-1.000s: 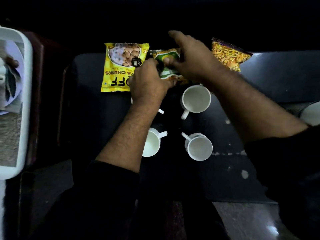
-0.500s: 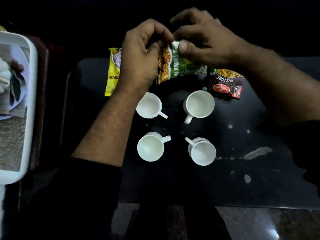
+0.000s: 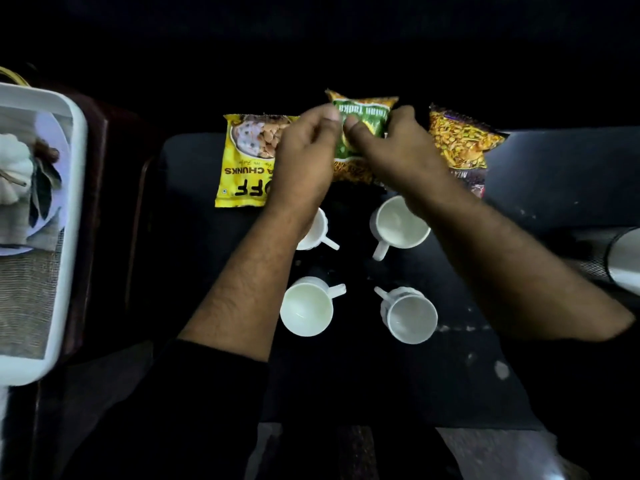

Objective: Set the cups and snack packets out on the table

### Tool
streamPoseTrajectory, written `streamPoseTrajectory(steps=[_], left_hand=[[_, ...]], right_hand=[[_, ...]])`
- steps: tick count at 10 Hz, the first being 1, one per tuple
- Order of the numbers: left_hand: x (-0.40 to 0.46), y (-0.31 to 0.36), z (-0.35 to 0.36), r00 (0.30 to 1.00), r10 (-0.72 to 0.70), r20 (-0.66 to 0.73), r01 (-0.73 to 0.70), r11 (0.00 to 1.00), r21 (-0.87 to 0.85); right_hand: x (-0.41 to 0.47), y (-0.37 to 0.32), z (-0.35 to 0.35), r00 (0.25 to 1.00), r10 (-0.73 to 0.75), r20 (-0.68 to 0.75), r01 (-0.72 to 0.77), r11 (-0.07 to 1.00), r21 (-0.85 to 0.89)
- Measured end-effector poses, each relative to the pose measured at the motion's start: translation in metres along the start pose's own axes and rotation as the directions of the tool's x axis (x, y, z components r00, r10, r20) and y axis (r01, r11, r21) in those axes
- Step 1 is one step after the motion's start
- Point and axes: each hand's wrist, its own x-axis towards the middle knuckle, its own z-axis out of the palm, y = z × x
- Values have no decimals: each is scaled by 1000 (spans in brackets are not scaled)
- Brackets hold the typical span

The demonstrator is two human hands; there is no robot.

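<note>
Several white cups stand in a square on the dark table (image 3: 519,188): near left cup (image 3: 306,308), near right cup (image 3: 410,318), far right cup (image 3: 398,223), and a far left cup (image 3: 317,232) partly hidden under my left wrist. Three snack packets lie in a row at the far edge. My left hand (image 3: 304,157) and my right hand (image 3: 394,147) both pinch the green middle packet (image 3: 363,123), one on each side. The yellow packet (image 3: 247,161) lies to its left, the orange mixture packet (image 3: 460,140) to its right.
A white tray (image 3: 74,237) holding a plate and cloth sits at the left on a dark wooden surface. A white and black cylindrical object (image 3: 623,261) shows at the right edge. The table's near half, below the cups, is dark and speckled.
The green packet was lifted up in both hands half a second ago; now it is down between the yellow and orange packets, with both hands still on it.
</note>
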Motion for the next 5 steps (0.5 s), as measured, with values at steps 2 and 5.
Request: streamPoseTrajectory(steps=[2, 5], left_hand=[[2, -18, 8, 997, 36, 70, -64, 889, 453], [4, -13, 4, 981, 190, -46, -130, 811, 571]], right_hand=[[-3, 8, 11, 997, -81, -13, 64, 872, -486], [3, 3, -2, 993, -105, -59, 56, 838, -542]])
